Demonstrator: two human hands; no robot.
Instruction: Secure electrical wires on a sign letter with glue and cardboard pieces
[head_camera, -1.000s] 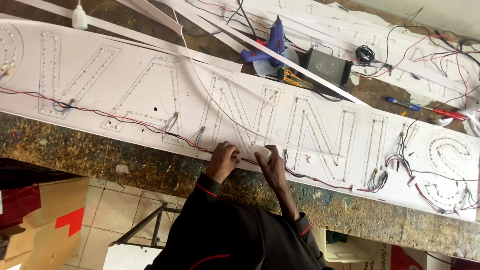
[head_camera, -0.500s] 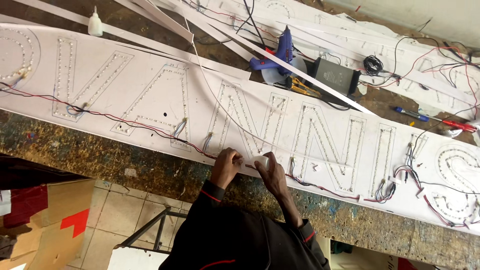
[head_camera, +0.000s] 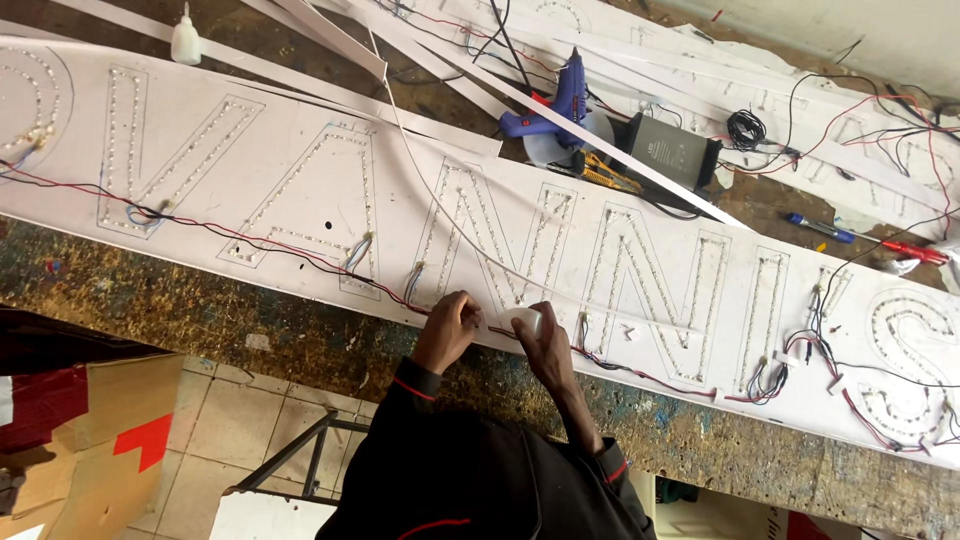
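My left hand (head_camera: 449, 330) has its fingers (head_camera: 466, 312) curled down and pressed on the edge of the long white sign board (head_camera: 300, 190), right where the red and black wires (head_camera: 300, 258) run past. I cannot tell if they pinch a wire or just push on it. My right hand (head_camera: 545, 350) is just beside it, and its fingers are wrapped around a small white roll (head_camera: 524, 320) (it looks like tape, but I am not sure). The roll sits between my two hands, touching the board's near edge.

Under my fingers the board lies flat on the table (head_camera: 200, 320), which is dark and full of paint spots. The board has big letter shapes on it, drawn with rows of tiny lights. The wires go off to both sides of my hands, along the near edge of the board. To the right they bunch up in little loops (head_camera: 800, 350).

Farther away from my fingers, past the board, lies a blue glue gun (head_camera: 560, 105). Next to it, more to the right, is a black box (head_camera: 672, 152) with a coil of black wire near it. Even farther right lie a blue pen (head_camera: 818, 227) and a red pen (head_camera: 912, 251). Far off to the left stands a small white bottle (head_camera: 186, 40). Long thin white strips (head_camera: 480, 80) lie across the far side.
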